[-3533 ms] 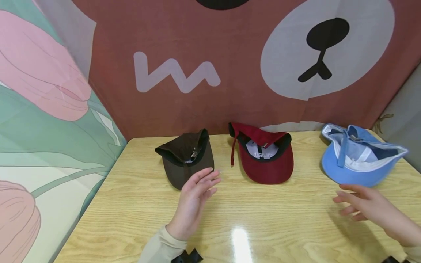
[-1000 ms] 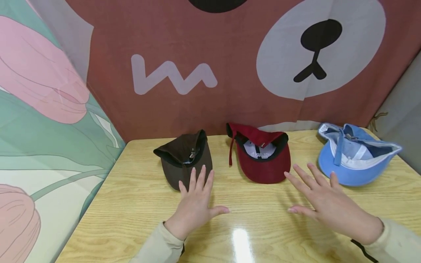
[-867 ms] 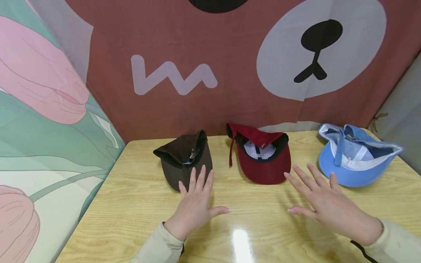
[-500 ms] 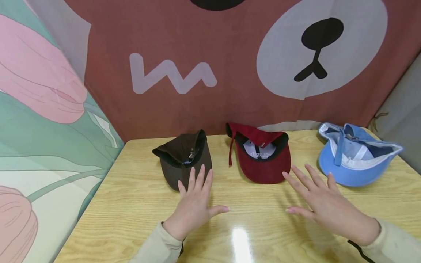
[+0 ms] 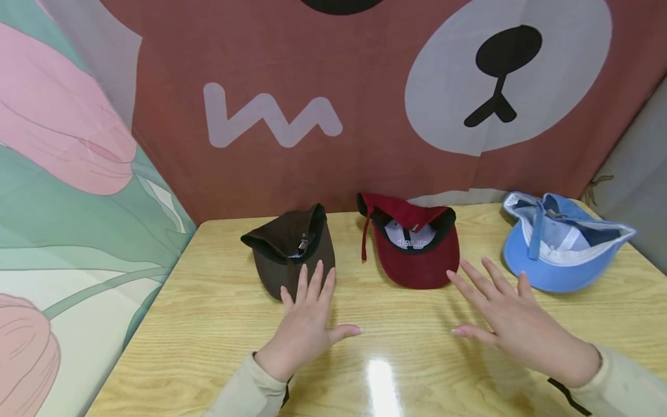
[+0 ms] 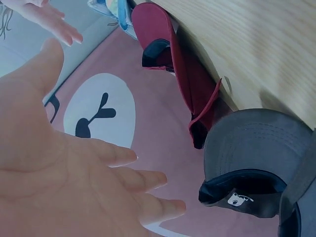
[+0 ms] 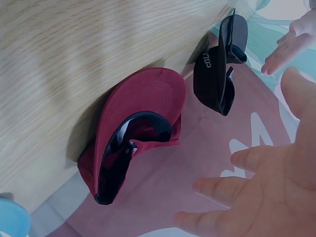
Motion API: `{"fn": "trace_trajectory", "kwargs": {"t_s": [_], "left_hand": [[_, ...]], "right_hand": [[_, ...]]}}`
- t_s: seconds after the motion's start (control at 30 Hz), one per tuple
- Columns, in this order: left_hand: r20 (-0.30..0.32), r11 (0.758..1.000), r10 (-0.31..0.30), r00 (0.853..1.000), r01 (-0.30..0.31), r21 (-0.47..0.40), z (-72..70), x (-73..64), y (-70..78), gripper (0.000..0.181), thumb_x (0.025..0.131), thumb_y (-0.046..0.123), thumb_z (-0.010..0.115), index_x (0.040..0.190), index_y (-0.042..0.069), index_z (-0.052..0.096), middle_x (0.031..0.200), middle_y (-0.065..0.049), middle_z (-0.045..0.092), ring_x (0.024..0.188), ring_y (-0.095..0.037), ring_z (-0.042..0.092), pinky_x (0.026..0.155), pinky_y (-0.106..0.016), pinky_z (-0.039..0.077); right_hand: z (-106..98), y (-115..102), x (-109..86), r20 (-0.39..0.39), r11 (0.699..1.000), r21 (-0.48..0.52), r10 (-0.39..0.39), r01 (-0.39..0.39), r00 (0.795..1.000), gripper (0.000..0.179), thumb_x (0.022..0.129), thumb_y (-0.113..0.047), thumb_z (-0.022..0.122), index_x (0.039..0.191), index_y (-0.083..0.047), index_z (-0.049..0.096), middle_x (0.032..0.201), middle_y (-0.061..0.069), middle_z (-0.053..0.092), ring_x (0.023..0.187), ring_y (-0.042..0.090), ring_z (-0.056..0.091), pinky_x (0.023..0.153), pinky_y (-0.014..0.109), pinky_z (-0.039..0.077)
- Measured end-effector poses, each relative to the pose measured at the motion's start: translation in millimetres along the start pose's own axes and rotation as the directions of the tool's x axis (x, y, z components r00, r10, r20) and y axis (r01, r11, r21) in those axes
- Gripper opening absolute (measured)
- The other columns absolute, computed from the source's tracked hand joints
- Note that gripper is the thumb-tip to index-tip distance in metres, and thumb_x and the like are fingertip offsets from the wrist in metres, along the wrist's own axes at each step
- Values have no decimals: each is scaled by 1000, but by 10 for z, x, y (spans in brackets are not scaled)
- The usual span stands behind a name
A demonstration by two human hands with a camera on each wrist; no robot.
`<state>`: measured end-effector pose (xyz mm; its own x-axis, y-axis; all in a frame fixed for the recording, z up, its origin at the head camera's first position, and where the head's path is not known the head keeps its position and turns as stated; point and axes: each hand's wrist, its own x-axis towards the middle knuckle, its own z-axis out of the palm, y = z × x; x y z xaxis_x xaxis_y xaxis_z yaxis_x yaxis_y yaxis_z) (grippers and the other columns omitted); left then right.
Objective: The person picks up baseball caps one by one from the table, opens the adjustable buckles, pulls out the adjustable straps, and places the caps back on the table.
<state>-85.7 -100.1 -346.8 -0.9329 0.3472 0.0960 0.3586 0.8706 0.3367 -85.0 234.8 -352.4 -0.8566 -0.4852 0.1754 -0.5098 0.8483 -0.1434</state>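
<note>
Three baseball caps lie upside down in a row along the back of the table, brims toward me. On the left is a dark brown cap, in the middle a dark red cap, on the right a light blue cap. My left hand hovers palm down with spread fingers, its fingertips overlapping the brown cap's brim in the head view. My right hand is likewise spread, between the red and blue caps. Both wrist views show the hands apart from the caps and holding nothing.
The wooden table reaches back to a brown bear-print cloth. A flower-print cloth hangs along the left side and a grey one along the right. Light glares on the table's front middle.
Since the oldest frame, both hands have turned palm down and spread their fingers; the right hand has moved left, away from the blue cap. Over the last second they stay nearly still. The caps have not moved.
</note>
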Motion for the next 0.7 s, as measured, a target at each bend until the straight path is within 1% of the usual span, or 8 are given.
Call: {"fn": "trace_trajectory", "kwargs": {"t_s": [0.17,0.47,0.7], "left_hand": [[-4,1000,9,1000,-9,-11,-3,-14,-3,98,82,51,72,152,0,25,157,-25,17,142,-50,7,96,-81,12],[3,1000,11,1000,-11,-14,-12,-22,3,99,83,52,71,152,0,24,157,-24,16,142,-50,8,96,-80,11],[14,1000,0,1000,0,-16,-14,-10,1,98,83,53,70,151,-1,26,157,-24,17,143,-49,8,97,-80,11]], "right_hand": [[-4,-6,-6,21,1000,-5,10,-10,1000,84,87,-57,62,154,-21,27,158,14,23,142,46,13,94,82,9],[-16,-8,-24,1,1000,-10,-1,1,1000,85,87,-56,63,155,-21,26,158,14,23,142,46,14,95,81,8],[-22,-14,-3,-2,1000,-19,-10,10,1000,85,86,-57,63,154,-20,28,157,15,25,141,47,18,94,82,10]]}}
